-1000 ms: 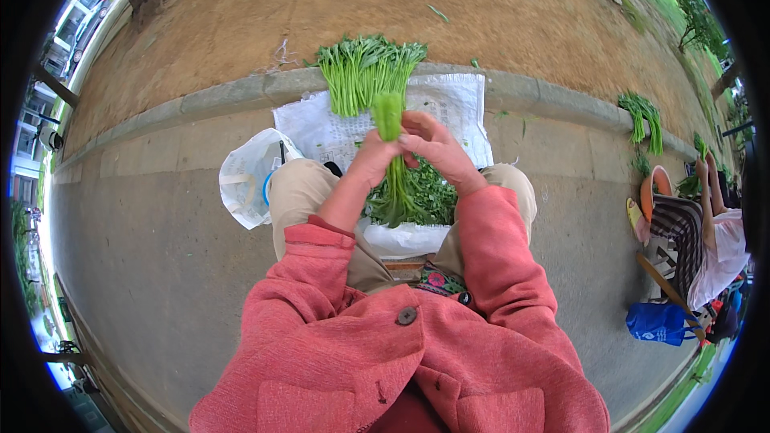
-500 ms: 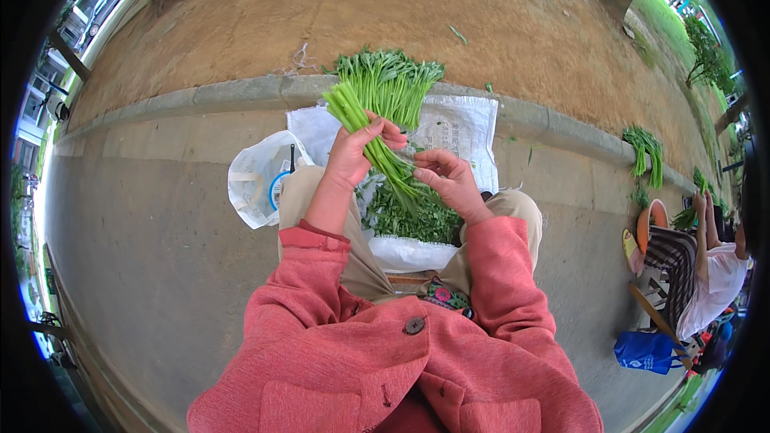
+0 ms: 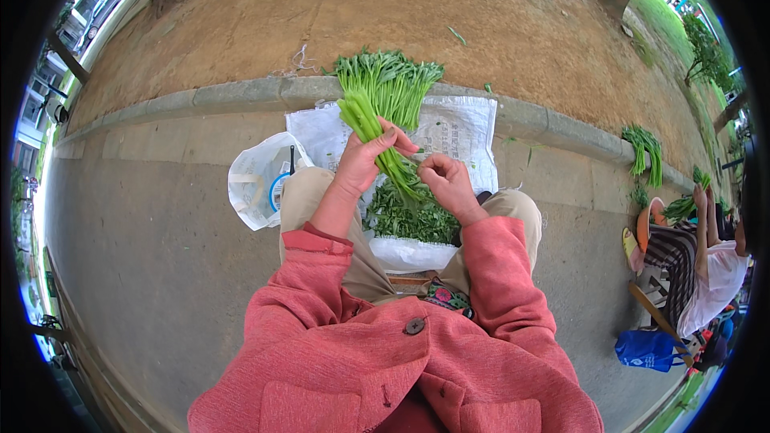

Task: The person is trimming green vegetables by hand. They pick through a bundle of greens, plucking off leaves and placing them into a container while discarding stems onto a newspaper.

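My left hand [image 3: 362, 159] is wrapped round a bunch of long green leafy-vegetable stalks [image 3: 360, 115], tilted with the pale cut ends up and to the left. The leafy ends hang down toward my lap. Close to the bunch's lower right side, my right hand [image 3: 451, 186] has thumb and fingers pinched together; what they hold, if anything, I cannot make out. Between my knees, loose leaves [image 3: 411, 218] lie heaped on white woven sacking [image 3: 461, 130]. Beyond my hands, more stalks [image 3: 387, 90] rest in a row, leafy tops against the kerb.
A white plastic bag [image 3: 250, 184] stands left of my knee. The concrete kerb [image 3: 241, 95] curves across, with bare soil behind it. Farther right, stalks [image 3: 644, 152] lie over the kerb near an orange basin [image 3: 648, 224], a seated person [image 3: 714, 273] and a blue bag [image 3: 648, 350].
My left hand and the bunch have shifted slightly right, and the bunch stands steeper. My right hand's fingers, looser before, have curled into a closed pinch.
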Tool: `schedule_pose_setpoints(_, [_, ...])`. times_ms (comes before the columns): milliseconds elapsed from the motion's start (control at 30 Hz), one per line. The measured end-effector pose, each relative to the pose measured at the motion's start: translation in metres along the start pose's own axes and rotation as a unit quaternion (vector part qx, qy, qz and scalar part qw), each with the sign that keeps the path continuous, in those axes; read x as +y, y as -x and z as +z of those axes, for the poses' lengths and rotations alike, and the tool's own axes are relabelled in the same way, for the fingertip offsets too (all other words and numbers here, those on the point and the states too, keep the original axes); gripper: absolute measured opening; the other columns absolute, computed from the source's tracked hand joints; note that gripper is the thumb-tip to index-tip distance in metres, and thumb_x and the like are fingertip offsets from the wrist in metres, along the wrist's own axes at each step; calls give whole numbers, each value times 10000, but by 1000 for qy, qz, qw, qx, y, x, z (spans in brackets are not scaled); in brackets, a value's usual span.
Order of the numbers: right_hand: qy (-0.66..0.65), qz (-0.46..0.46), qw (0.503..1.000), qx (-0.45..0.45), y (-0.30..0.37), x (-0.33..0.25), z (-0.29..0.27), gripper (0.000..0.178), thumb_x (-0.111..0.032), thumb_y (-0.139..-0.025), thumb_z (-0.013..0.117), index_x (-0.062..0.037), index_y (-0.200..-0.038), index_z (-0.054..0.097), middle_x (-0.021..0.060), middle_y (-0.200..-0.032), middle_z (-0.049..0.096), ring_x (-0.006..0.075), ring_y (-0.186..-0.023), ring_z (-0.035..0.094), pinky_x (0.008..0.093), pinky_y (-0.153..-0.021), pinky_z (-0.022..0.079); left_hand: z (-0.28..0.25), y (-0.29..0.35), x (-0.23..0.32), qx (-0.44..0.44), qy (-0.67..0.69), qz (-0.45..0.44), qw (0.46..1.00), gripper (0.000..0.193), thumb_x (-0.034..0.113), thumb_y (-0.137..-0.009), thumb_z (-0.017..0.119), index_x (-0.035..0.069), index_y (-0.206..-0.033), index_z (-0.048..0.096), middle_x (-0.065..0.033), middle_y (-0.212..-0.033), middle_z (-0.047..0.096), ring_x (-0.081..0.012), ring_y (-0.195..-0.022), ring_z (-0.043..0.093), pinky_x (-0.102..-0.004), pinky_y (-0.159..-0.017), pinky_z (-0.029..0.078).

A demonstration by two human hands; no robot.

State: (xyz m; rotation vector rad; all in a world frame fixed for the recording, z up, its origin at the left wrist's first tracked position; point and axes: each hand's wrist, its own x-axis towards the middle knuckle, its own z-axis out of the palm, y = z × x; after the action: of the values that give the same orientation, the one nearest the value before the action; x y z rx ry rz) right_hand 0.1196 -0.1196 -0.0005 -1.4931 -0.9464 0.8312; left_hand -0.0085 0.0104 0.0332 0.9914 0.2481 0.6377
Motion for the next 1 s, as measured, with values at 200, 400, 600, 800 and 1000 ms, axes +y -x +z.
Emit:
schedule_pose_setpoints(200, [-75, 80, 994, 27, -4, 3, 0, 88, -60, -752, 555, -24, -672, 556, -58, -597, 485, 27, -547, 411, 205, -493, 328, 6, 3, -10, -14, -30, 21, 999, 194, 217, -876, 553, 30, -834, 527, -112, -776, 611, -258, -805, 631, -383, -757, 493])
schedule_pose_setpoints(400, [242, 114, 958, 99, -11, 13, -5, 183, -134, -770, 540, 18, -678, 585, 49, -568, 558, 113, -550, 505, 290, -529, 404, 8, 5, -11, 9, -41, 10, 999, 154, 179, -896, 510, 38, -834, 509, -119, -762, 600, -279, -798, 632, -430, -793, 496])
schedule_pose_setpoints(600, [171, 86, 981, -3, -11, 38, -21, 312, -285, -799, 563, 15, -754, 636, 109, -596, 593, 184, -558, 553, 337, -549, 432, -10, 3, 17, 22, 94, 64, 993, 150, 158, -879, 542, 11, -866, 516, -129, -774, 604, -314, -810, 637, -483, -792, 510])
schedule_pose_setpoints(800, [97, -3, 992, 74, -15, 32, -21, 253, -87, -758, 659, -16, -990, 584, 37, -729, 586, 100, -671, 530, 254, -614, 453, -12, 5, 14, -1, 70, 48, 996, 172, 188, -880, 549, 17, -872, 528, -143, -845, 618, -307, -852, 632, -430, -814, 502])
schedule_pose_setpoints(1000, [-110, 10, 993, 34, -11, 6, -22, 327, -141, -805, 629, -17, -1100, 563, 47, -982, 596, 117, -869, 548, 252, -783, 444, -1, 6, 10, -17, 46, -3, 999, 190, 204, -864, 573, 20, -851, 529, -128, -782, 605, -268, -777, 637, -403, -739, 521])
